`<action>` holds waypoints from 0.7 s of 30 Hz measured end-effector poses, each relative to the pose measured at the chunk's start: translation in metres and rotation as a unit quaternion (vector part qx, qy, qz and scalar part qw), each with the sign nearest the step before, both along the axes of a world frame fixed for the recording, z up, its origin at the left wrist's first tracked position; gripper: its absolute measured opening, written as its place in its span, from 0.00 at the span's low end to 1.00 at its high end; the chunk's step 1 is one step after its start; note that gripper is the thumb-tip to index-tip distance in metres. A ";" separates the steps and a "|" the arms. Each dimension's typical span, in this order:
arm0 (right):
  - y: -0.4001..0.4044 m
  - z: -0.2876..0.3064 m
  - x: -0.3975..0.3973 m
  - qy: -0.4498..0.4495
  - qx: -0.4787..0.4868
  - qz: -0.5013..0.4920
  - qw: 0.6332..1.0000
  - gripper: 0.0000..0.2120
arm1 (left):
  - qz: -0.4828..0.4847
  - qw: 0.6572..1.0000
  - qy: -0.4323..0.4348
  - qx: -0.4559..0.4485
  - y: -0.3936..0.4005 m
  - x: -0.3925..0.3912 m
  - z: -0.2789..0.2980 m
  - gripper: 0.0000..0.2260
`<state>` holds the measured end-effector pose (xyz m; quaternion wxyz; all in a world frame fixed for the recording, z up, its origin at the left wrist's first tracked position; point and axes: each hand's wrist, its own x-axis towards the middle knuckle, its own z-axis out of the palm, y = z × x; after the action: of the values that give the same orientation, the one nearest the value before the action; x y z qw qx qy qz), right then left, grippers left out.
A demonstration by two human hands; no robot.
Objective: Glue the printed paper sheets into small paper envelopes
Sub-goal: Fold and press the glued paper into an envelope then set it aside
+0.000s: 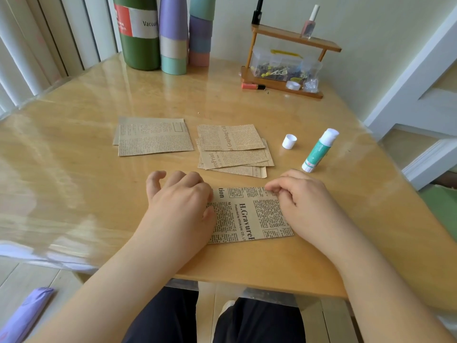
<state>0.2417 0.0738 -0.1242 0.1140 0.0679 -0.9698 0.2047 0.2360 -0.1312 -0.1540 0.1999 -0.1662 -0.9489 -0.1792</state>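
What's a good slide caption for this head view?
Both hands press a printed sheet flat, uncapped glue stick nearby.

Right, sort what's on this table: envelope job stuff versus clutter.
Job: printed sheet under both hands, flat sheets pile, second paper pile, glue stick, its cap.
Clutter: green flask, pastel bottles, wooden rack, nail polish, orange tube.
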 end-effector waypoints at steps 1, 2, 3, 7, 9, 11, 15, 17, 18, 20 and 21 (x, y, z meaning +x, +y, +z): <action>-0.005 0.002 -0.001 0.003 -0.006 0.010 1.000 0.17 | -0.004 1.000 -0.011 0.001 0.002 -0.002 0.003 0.06; -0.010 0.005 -0.001 0.003 -0.012 0.024 1.000 0.17 | -0.012 1.000 -0.012 0.002 0.005 -0.004 0.005 0.06; -0.017 0.006 -0.002 -0.003 -0.016 0.042 0.999 0.18 | -0.022 1.000 -0.017 0.005 0.009 -0.005 0.007 0.05; -0.038 0.004 -0.003 -0.039 -0.004 0.102 0.994 0.21 | -0.056 0.998 -0.020 -0.019 0.021 -0.006 0.004 0.07; -0.039 0.002 -0.004 -0.040 -0.006 0.108 0.993 0.21 | -0.054 0.998 -0.013 -0.027 0.021 -0.007 0.001 0.09; -0.032 0.001 -0.005 -0.041 -0.007 0.098 0.994 0.20 | -0.039 0.999 0.001 -0.017 0.015 -0.009 -0.001 0.06; -0.008 0.000 -0.004 -0.026 -0.013 0.044 0.999 0.18 | -0.026 1.000 -0.005 0.010 0.001 -0.008 -0.001 0.04; 0.002 -0.001 -0.003 -0.015 -0.014 0.024 0.999 0.18 | -0.023 0.999 -0.021 0.014 -0.002 -0.007 -0.001 0.08; 0.005 -0.002 -0.003 -0.010 -0.015 0.020 1.000 0.18 | -0.022 0.999 -0.027 0.013 -0.003 -0.007 -0.001 0.08; 0.008 -0.003 -0.003 -0.010 -0.017 0.021 1.000 0.18 | -0.026 0.999 -0.033 0.009 -0.005 -0.007 0.001 0.09; 0.008 -0.003 -0.002 -0.014 -0.019 0.024 0.999 0.17 | -0.029 0.998 -0.052 0.013 -0.005 -0.007 0.004 0.09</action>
<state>0.2392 0.0820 -0.1273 0.0969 0.0857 -0.9654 0.2264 0.2288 -0.1364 -0.1498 0.1470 -0.1812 -0.9503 -0.2060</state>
